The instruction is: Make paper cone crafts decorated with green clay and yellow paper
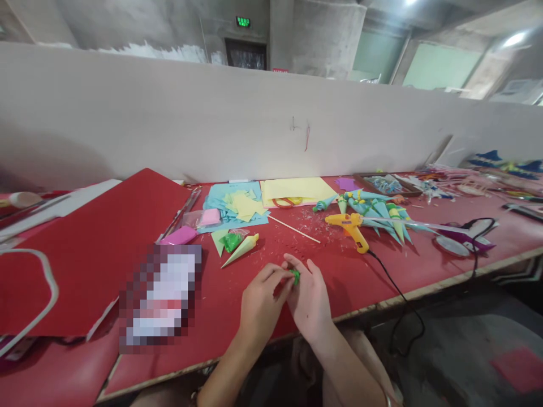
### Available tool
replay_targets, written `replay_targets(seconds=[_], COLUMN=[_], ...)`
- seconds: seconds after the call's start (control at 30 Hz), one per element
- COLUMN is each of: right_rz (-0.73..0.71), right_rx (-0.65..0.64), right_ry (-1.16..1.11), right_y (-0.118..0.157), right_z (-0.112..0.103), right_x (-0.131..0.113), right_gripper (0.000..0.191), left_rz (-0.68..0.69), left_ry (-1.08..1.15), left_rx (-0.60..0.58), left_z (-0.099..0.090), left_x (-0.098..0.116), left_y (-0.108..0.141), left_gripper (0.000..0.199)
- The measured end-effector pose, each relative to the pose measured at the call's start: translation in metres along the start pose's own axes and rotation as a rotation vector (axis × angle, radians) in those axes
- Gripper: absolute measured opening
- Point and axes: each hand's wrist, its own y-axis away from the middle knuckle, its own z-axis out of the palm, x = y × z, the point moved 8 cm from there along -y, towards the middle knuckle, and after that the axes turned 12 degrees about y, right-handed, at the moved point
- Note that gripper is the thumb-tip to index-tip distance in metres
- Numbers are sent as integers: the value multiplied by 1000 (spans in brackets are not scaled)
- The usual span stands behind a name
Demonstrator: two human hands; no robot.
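Observation:
A small green piece lies between my two hands over the red table. My left hand pinches it with the fingertips. Palm up, my right hand has its fingers spread, and the green piece rests against it near the fingers. Beyond my left hand, a pale green paper cone lies beside a bag of green material. A yellow glue gun rests on the table to the right, in front of a pile of blue and green cones.
Blue and yellow paper pieces are stacked at the back, near a thin stick. Pink packets and a large red sheet are at the left. A black cord hangs over the table's front edge.

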Motion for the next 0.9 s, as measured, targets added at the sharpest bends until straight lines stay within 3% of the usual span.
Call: replay_targets(seconds=[0.17, 0.33, 0.53, 0.73, 0.9], right_rz=[-13, -102, -160, -193, -195], right_rx=[-54, -62, -233, -248, -211], right_ry=[-2, 27, 92, 307, 373], right_y=[0, 5, 9, 8, 5], right_z=[3, 6, 20, 20, 14], right_x=[1, -11, -13, -7, -10], right_gripper=[36, 38, 37, 29, 25], left_rz=[118, 123, 105, -42, 161], left_ry=[-367, -162, 8, 31, -58], left_rx=[-79, -132, 49, 199, 128], left_z=[8, 8, -14, -33, -30], left_x=[6, 4, 0, -9, 7], left_y=[0, -1, -5, -3, -2], left_gripper=[16, 13, 10, 7, 9])
